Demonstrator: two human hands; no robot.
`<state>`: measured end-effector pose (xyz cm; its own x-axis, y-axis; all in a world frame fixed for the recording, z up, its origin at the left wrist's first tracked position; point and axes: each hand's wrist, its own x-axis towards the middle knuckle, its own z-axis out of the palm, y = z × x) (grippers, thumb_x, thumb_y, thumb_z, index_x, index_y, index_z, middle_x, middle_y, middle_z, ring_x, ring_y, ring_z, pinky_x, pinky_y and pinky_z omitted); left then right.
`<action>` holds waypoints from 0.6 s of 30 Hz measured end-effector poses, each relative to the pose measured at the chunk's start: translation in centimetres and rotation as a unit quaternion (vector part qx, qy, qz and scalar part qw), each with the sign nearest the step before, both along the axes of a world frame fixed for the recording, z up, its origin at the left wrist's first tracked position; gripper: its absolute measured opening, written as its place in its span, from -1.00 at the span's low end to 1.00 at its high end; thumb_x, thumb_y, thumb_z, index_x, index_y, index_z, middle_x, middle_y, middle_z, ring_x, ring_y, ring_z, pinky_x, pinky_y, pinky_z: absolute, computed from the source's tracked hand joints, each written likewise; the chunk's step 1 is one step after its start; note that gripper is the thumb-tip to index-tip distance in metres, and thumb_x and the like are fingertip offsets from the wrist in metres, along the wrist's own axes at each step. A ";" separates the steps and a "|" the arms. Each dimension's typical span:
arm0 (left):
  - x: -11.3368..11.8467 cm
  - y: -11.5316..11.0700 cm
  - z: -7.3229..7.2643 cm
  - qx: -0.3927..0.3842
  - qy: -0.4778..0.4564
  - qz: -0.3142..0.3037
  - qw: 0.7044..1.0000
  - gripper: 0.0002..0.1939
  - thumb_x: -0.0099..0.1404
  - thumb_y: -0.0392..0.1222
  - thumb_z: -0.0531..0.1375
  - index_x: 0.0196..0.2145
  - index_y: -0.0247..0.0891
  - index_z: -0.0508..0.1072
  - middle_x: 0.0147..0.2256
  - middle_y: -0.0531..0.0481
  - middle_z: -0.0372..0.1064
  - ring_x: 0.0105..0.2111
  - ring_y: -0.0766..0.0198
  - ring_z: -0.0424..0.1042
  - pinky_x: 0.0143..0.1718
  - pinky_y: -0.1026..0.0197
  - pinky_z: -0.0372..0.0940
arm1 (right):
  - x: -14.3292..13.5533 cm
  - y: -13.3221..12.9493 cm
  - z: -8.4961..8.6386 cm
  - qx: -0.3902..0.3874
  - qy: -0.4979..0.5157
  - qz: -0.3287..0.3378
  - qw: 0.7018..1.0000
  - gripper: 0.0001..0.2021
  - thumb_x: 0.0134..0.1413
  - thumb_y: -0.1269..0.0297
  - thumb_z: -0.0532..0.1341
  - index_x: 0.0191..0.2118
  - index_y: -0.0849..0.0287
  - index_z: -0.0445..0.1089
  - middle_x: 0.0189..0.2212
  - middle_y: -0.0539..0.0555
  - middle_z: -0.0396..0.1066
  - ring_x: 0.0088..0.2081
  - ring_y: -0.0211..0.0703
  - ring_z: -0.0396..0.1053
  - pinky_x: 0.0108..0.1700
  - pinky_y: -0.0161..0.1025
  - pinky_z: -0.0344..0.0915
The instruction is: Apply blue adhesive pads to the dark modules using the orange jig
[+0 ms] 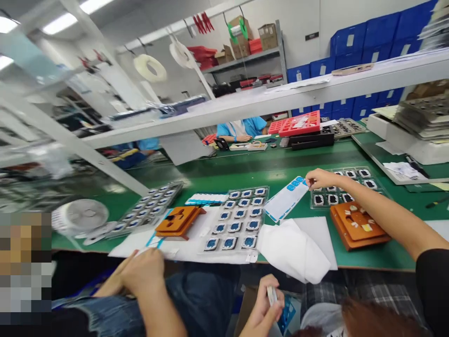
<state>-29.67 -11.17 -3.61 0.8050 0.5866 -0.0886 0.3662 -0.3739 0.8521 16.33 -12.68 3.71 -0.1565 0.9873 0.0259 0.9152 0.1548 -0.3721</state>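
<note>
My right hand (319,179) reaches over the bench, its fingertips pinching the corner of a white backing sheet with blue stickers (286,199). Low in the view, my left hand (268,299) is closed around a small pale part (271,295), whose kind I cannot make out. A clear tray of square, blue-faced parts (235,227) lies left of the sheet. Below the sheet is a crumpled white cloth (296,250). An orange fixture (358,224) with small pale pieces on it sits under my right forearm.
Left of me, a co-worker's hands (143,271) are near another orange fixture (178,222). A second tray of parts (150,206) and a white fan (80,214) stand beyond. Behind my right hand lies a tray of black-centred parts (351,180). A white shelf (245,105) crosses above the bench.
</note>
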 end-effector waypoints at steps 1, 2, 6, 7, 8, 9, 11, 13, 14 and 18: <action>1.8 -2.4 -1.6 -0.034 -0.025 -0.028 0.999 -0.55 0.33 0.25 0.11 0.04 -0.03 0.33 -0.29 -0.03 0.42 -0.38 0.21 0.41 -0.34 0.13 0.35 | -0.1 -2.4 0.1 0.028 0.009 0.001 1.000 -0.98 0.07 0.39 0.26 -0.35 0.21 0.44 -0.34 0.04 0.47 -0.24 -0.12 0.42 -0.12 -0.20 0.32; 3.5 -4.4 -2.8 -0.100 -0.105 -0.018 0.989 -0.53 0.40 0.24 0.00 0.12 -0.04 0.24 -0.32 -0.03 0.41 -0.41 0.25 0.37 -0.33 0.14 0.33 | -0.3 -5.1 0.2 0.055 0.014 0.000 0.998 -0.95 0.05 0.42 0.23 -0.35 0.19 0.44 -0.32 0.05 0.48 -0.21 -0.10 0.42 -0.09 -0.19 0.30; 9.1 -7.5 -3.4 -0.279 -0.220 -0.105 0.929 -0.52 0.35 0.10 0.17 0.13 -0.13 0.25 -0.26 -0.10 0.39 -0.31 0.24 0.37 -0.33 0.23 0.29 | -1.5 -15.2 -0.2 0.139 0.008 -0.031 0.990 -0.82 0.11 0.47 0.12 -0.27 0.14 0.45 -0.27 0.10 0.49 -0.17 -0.06 0.39 -0.08 -0.10 0.31; 10.2 -7.4 -2.8 -0.296 -0.224 -0.122 0.921 -0.53 0.34 0.07 0.21 0.12 -0.15 0.28 -0.26 -0.11 0.38 -0.31 0.24 0.36 -0.37 0.27 0.28 | -1.9 -17.1 -0.5 0.166 -0.002 -0.039 0.985 -0.81 0.13 0.48 0.11 -0.25 0.13 0.45 -0.27 0.11 0.50 -0.18 -0.07 0.40 -0.10 -0.10 0.32; 11.1 -7.1 -2.2 -0.308 -0.224 -0.137 0.914 -0.53 0.32 0.05 0.23 0.11 -0.16 0.30 -0.23 -0.12 0.39 -0.31 0.24 0.36 -0.40 0.29 0.27 | -2.1 -18.6 -0.9 0.209 -0.018 -0.047 0.977 -0.79 0.15 0.49 0.10 -0.23 0.12 0.45 -0.28 0.10 0.50 -0.20 -0.08 0.40 -0.14 -0.11 0.34; 11.9 -6.9 -1.5 -0.315 -0.227 -0.147 0.910 -0.54 0.32 0.05 0.24 0.10 -0.15 0.31 -0.16 -0.16 0.38 -0.30 0.25 0.36 -0.43 0.30 0.28 | -2.3 -19.6 -1.3 0.246 -0.037 -0.055 0.967 -0.78 0.16 0.50 0.10 -0.22 0.11 0.45 -0.28 0.10 0.51 -0.23 -0.09 0.41 -0.17 -0.12 0.36; 13.2 -6.8 -0.6 -0.312 -0.242 -0.155 0.905 -0.56 0.30 0.04 0.25 0.07 -0.14 0.35 0.04 -0.23 0.29 -0.28 0.24 0.38 -0.43 0.29 0.32 | -2.5 -20.7 -2.2 0.297 -0.070 -0.067 0.950 -0.76 0.17 0.52 0.09 -0.20 0.10 0.46 -0.28 0.09 0.52 -0.26 -0.12 0.41 -0.21 -0.15 0.38; 14.4 -7.0 0.0 -0.294 -0.257 -0.153 0.908 -0.60 0.30 0.02 0.26 0.04 -0.14 0.39 0.16 -0.23 0.15 -0.24 0.23 0.42 -0.35 0.23 0.38 | -2.5 -20.9 -2.9 0.310 -0.091 -0.075 0.943 -0.75 0.17 0.52 0.09 -0.20 0.11 0.47 -0.27 0.09 0.52 -0.27 -0.11 0.41 -0.22 -0.13 0.39; 14.9 -7.1 0.1 -0.281 -0.262 -0.150 0.911 -0.62 0.30 0.01 0.26 0.02 -0.14 0.40 0.15 -0.22 0.14 -0.23 0.22 0.44 -0.29 0.19 0.40 | -2.5 -20.9 -3.3 0.310 -0.096 -0.076 0.943 -0.75 0.17 0.52 0.09 -0.19 0.12 0.48 -0.27 0.10 0.53 -0.27 -0.09 0.40 -0.22 -0.11 0.39; 16.8 -7.3 0.7 -0.236 -0.231 -0.149 0.932 -0.59 0.29 0.02 0.26 0.05 -0.15 0.41 0.01 -0.14 0.27 -0.19 0.20 0.48 -0.08 0.12 0.38 | -2.7 -20.9 -4.0 0.302 -0.105 -0.079 0.944 -0.75 0.15 0.52 0.09 -0.20 0.16 0.49 -0.26 0.13 0.52 -0.26 -0.04 0.35 -0.21 -0.06 0.36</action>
